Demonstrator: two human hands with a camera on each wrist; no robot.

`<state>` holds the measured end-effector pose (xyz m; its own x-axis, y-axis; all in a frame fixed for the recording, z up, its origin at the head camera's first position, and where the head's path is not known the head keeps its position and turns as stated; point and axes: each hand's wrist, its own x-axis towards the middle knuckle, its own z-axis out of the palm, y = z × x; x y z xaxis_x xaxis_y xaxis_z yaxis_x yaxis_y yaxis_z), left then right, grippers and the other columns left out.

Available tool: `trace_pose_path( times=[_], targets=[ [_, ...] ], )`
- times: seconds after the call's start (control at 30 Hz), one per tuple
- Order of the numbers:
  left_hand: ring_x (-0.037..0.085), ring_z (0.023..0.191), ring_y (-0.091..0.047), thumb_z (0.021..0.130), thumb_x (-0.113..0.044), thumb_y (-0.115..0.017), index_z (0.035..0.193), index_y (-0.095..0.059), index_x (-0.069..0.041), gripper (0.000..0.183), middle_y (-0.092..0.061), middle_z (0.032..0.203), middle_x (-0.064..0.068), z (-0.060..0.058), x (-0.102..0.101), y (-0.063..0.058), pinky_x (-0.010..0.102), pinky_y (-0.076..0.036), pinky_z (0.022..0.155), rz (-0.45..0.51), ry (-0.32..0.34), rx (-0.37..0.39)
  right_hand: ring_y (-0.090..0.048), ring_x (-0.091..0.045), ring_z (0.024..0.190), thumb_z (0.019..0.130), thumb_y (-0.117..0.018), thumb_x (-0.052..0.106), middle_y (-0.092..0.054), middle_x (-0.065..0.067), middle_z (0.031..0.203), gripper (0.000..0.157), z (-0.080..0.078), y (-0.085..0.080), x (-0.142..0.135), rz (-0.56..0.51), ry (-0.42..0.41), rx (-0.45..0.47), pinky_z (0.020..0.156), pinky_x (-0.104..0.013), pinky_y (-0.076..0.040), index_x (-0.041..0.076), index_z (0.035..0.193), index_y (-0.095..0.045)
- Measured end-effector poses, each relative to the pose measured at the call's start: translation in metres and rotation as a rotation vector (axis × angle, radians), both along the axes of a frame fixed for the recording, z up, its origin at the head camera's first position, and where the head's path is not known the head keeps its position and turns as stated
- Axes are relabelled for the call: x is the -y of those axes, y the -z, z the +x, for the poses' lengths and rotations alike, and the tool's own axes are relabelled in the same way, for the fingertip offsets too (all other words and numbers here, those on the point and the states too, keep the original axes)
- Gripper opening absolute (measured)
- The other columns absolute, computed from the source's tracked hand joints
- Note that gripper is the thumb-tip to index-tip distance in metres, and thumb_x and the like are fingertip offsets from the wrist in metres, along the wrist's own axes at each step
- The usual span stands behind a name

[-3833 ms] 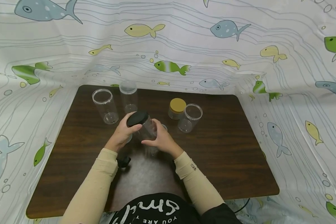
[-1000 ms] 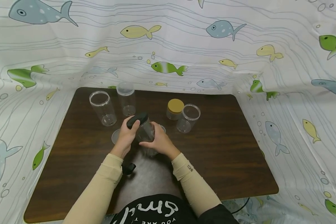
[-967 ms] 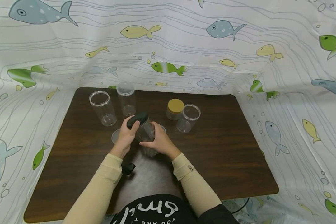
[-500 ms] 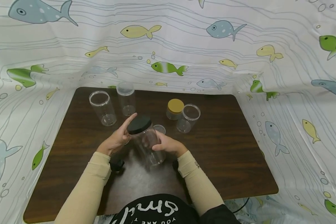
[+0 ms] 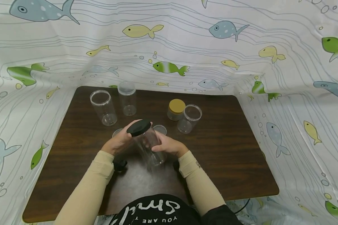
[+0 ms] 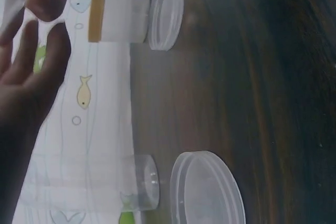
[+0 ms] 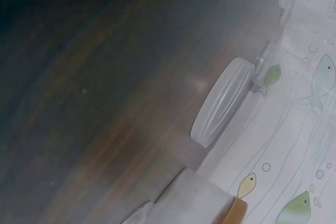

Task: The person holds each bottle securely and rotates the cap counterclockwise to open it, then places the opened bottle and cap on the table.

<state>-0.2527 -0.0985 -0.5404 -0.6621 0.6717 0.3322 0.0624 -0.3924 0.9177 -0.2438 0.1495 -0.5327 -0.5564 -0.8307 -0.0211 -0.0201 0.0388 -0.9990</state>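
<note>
A clear jar (image 5: 147, 148) with a black lid (image 5: 139, 127) is tilted in front of the person, lid end leaning up to the left. The right hand (image 5: 170, 145) grips the jar's body from the right, thumb on the near side. At the top left, the left hand (image 5: 119, 140) curls round the black lid, its fingers partly hidden behind it. Left fingers (image 6: 52, 56) also show, bent, at the edge of the left wrist view. No part of the right hand appears in the right wrist view.
Two clear lidless jars (image 5: 104, 109) (image 5: 128, 100) stand at the back left. A yellow-lidded jar (image 5: 176, 107) and another clear jar (image 5: 189, 118) stand right of centre. Clear lids (image 6: 207, 187) (image 7: 223, 103) lie on the brown table (image 5: 228, 156), behind the hands.
Over the last second the jar came lower and nearer the person. Half a second ago the left hand was off the lid's top with a finger straight; now it is curled round the lid again.
</note>
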Motion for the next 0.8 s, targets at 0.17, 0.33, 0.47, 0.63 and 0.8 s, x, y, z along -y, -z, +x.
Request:
trace_pose_path(
  times=[0.17,0.33,0.47,0.63,0.8],
  targets=[
    [0.014,0.129,-0.05,0.089,-0.06,-0.069,0.146,-0.041,-0.016,0.077,-0.053,0.142,-0.001,0.006,-0.006,0.0,0.029,-0.038,0.106,0.022,-0.181,0.126,-0.052,-0.019,0.122,0.081,-0.081,0.055,-0.046,-0.017,0.145,0.107,0.001,-0.001,0.003,0.059,0.155,-0.043,0.098,-0.036,-0.047,0.01,0.158,-0.023],
    [0.013,0.116,-0.047,0.092,-0.054,-0.069,0.145,-0.04,-0.002,0.08,-0.048,0.133,0.002,0.01,-0.013,-0.007,0.026,-0.037,0.097,-0.111,-0.442,0.213,-0.051,-0.022,0.124,0.084,-0.08,0.05,-0.042,-0.01,0.149,0.103,0.004,-0.004,0.008,0.352,0.373,-0.282,0.1,-0.04,-0.047,0.01,0.159,-0.022],
    [0.017,0.118,-0.047,0.09,-0.055,-0.072,0.15,-0.036,0.004,0.092,-0.044,0.14,0.013,0.009,-0.016,-0.013,0.024,-0.038,0.098,-0.168,-0.541,0.236,-0.049,-0.027,0.125,0.085,-0.081,0.042,-0.039,-0.013,0.151,0.103,0.005,-0.005,0.015,0.413,0.447,-0.357,0.1,-0.046,-0.047,0.006,0.159,-0.019],
    [0.019,0.121,-0.048,0.082,-0.055,-0.079,0.155,-0.031,0.002,0.104,-0.042,0.142,0.013,0.006,-0.015,-0.017,0.022,-0.041,0.1,-0.03,-0.528,0.259,-0.049,-0.028,0.125,0.085,-0.082,0.038,-0.041,-0.015,0.149,0.102,0.007,-0.008,0.019,0.417,0.444,-0.349,0.1,-0.047,-0.047,0.005,0.159,-0.02],
    [0.02,0.125,-0.049,0.086,-0.042,-0.081,0.157,-0.026,-0.002,0.098,-0.04,0.146,0.01,0.004,-0.011,-0.019,0.024,-0.044,0.1,0.146,-0.479,0.273,-0.044,-0.033,0.135,0.085,-0.08,0.044,-0.031,-0.019,0.159,0.107,0.008,-0.011,0.019,0.424,0.407,-0.334,0.108,-0.053,-0.041,0.003,0.161,-0.017]
  ],
)
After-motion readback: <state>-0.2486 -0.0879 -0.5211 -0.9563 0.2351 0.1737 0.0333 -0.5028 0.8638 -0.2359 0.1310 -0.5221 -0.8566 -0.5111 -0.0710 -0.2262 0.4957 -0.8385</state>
